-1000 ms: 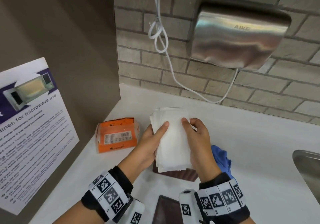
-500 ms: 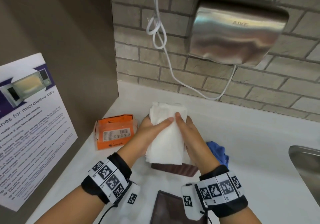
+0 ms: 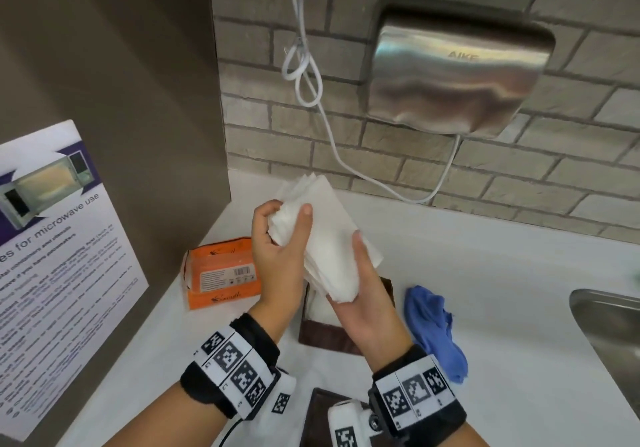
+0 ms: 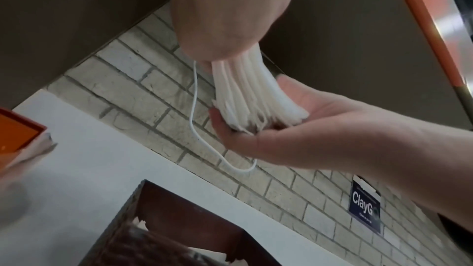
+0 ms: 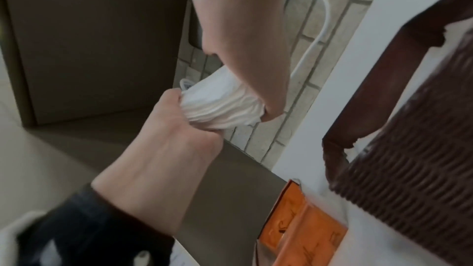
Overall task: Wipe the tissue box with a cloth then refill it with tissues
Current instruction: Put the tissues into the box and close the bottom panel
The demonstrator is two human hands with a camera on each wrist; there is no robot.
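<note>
A thick stack of white tissues (image 3: 329, 238) is held tilted in the air above the brown woven tissue box (image 3: 329, 337). My left hand (image 3: 284, 228) grips the stack's upper left edge, thumb on top. My right hand (image 3: 360, 270) cups its lower end, thumb along the side. The left wrist view shows the stack's edges (image 4: 253, 96) fanned in my right palm (image 4: 294, 128). The open box (image 4: 166, 230) holds some white tissue inside. The blue cloth (image 3: 434, 329) lies crumpled to the right of the box.
An opened orange tissue pack (image 3: 221, 273) lies left of the box by the brown side wall. A brown lid (image 3: 322, 412) lies near me. A steel sink (image 3: 609, 329) sits at the right edge. A hand dryer (image 3: 457, 72) and its white cable (image 3: 311, 93) hang on the brick wall.
Both hands have lifted the tissue stack off the box and tilted it. My left hand moved to its upper edge, my right hand to its lower end.
</note>
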